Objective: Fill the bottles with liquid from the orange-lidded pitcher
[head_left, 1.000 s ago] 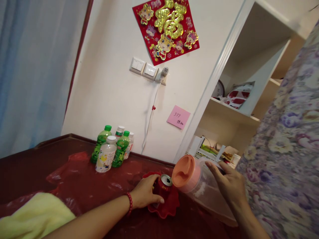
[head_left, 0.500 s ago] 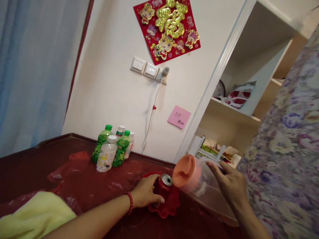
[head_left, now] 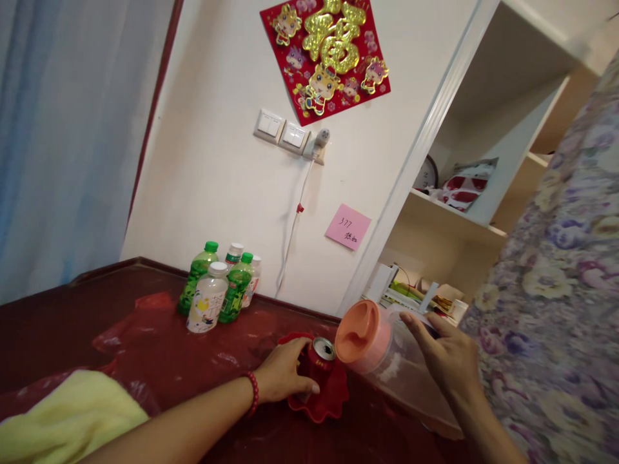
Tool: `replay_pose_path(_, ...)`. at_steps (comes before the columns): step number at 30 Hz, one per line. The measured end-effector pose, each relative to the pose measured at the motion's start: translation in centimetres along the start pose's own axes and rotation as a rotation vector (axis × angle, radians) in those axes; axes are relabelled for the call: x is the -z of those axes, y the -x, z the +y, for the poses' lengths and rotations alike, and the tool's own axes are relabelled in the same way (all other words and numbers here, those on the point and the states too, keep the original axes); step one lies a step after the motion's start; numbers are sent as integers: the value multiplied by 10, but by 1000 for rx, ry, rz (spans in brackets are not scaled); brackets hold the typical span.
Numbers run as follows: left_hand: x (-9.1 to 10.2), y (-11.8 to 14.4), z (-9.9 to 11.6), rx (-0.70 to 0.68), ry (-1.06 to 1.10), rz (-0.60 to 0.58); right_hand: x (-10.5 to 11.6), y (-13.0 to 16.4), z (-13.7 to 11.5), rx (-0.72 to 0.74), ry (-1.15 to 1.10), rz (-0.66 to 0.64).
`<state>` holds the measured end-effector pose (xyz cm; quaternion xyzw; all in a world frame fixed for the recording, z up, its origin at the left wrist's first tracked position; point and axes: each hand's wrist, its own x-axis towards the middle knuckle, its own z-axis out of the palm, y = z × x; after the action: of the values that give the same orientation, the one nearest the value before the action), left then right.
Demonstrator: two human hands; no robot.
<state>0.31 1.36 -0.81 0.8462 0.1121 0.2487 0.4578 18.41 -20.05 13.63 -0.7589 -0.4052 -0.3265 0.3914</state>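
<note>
My left hand (head_left: pixel 287 374), with a red bead bracelet (head_left: pixel 253 394) at the wrist, is wrapped round a red drink can (head_left: pixel 319 362). The can's top is open, and it stands in a red dish with a wavy rim (head_left: pixel 322 412). In my right hand (head_left: pixel 447 354) is the handle of a clear plastic pitcher (head_left: pixel 411 374) with an orange lid (head_left: pixel 360 335). The pitcher is tipped to the left, its lid right beside the can's rim. Whether liquid is flowing out, I cannot tell.
Several bottles (head_left: pixel 207 299) with green or white caps stand near the wall at left. A yellow cloth (head_left: pixel 72 415) lies at the near left on the dark red table (head_left: pixel 193 374). Right of the wall are shelves (head_left: pixel 449 209) and a flowered curtain (head_left: pixel 565 290).
</note>
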Motion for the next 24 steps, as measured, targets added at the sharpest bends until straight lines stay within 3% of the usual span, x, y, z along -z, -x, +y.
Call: replay_pose_path(24,2,-1,-1,-10,-17,-8,0,-3,0,-11,-5,13)
